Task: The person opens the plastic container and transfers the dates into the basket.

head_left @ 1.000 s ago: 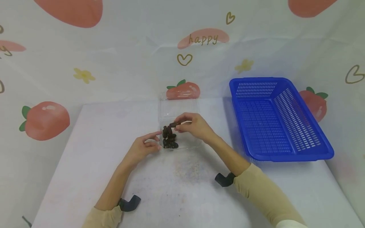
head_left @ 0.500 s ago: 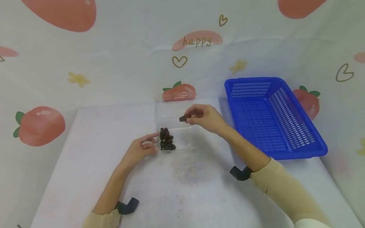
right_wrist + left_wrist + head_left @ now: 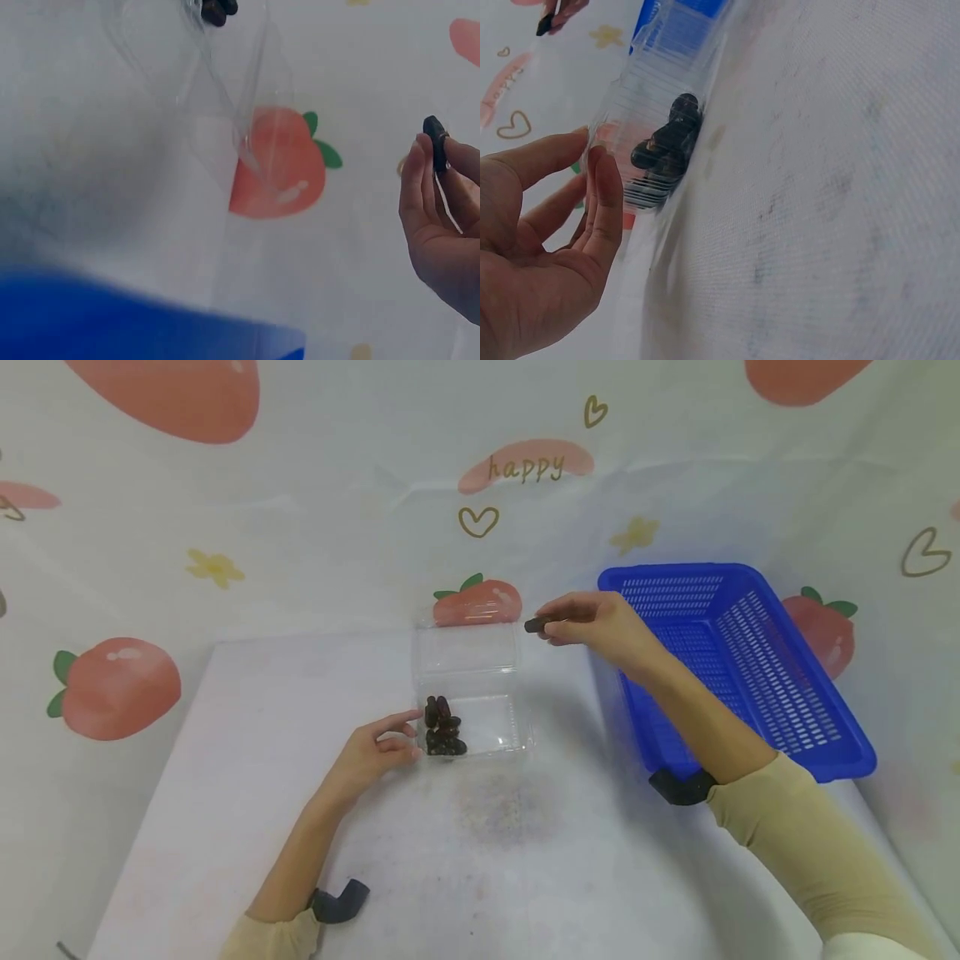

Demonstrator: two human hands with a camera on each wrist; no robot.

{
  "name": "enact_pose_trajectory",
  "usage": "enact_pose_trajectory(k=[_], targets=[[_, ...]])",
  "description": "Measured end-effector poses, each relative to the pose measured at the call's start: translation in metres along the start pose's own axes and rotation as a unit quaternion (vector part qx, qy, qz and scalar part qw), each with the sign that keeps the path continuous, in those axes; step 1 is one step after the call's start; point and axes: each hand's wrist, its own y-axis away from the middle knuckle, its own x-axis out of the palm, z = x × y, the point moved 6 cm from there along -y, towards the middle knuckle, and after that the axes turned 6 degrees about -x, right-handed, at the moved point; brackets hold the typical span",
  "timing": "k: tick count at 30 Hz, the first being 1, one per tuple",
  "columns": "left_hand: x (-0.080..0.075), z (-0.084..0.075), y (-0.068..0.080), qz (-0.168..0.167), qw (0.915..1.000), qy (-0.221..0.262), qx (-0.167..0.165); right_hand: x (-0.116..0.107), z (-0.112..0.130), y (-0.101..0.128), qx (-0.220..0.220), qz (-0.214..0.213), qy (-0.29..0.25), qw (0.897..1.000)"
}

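Observation:
My right hand (image 3: 600, 622) pinches a dark brown date (image 3: 535, 625) between thumb and fingers, raised beyond the back right of the clear plastic clamshell box (image 3: 487, 727). The same date (image 3: 433, 142) shows at its fingertips in the right wrist view. The box stands with its lid (image 3: 467, 649) folded back. Several dark dates (image 3: 444, 724) lie along its left side. My left hand (image 3: 378, 746) rests its fingertips and thumb against the box's left wall; in the left wrist view these fingers (image 3: 551, 157) are extended and touch the clear plastic.
A blue perforated plastic basket (image 3: 641, 710) stands on the right of the white-covered table (image 3: 420, 868), partly behind my right forearm. A white backdrop (image 3: 337, 552) with strawberry prints hangs directly behind the table.
My right hand has lifted a date out of the box and carried it up and right, towards the basket's near-left side. The left hand has stayed at the box.

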Motion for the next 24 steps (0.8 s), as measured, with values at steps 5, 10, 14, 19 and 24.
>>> enact_pose_trajectory(k=[5,10,14,19,24], targets=[[-0.001,0.000,0.000,-0.003,1.0000,-0.002,0.000,-0.022,-0.009,-0.004,0.012,-0.019,-0.033,0.999],[0.000,0.000,0.000,0.000,1.0000,0.006,-0.001,-0.044,-0.020,-0.005,0.035,-0.037,-0.071,0.996],[0.000,0.000,0.001,0.001,1.0000,0.006,-0.002,-0.058,-0.029,-0.005,0.052,-0.048,-0.115,0.991],[0.001,0.000,0.003,0.005,0.9999,0.010,0.002,-0.077,-0.045,-0.003,0.059,-0.065,-0.177,0.980],[0.001,-0.001,0.004,0.002,0.9999,0.011,0.007,-0.094,-0.059,-0.002,0.055,-0.072,-0.214,0.973]])
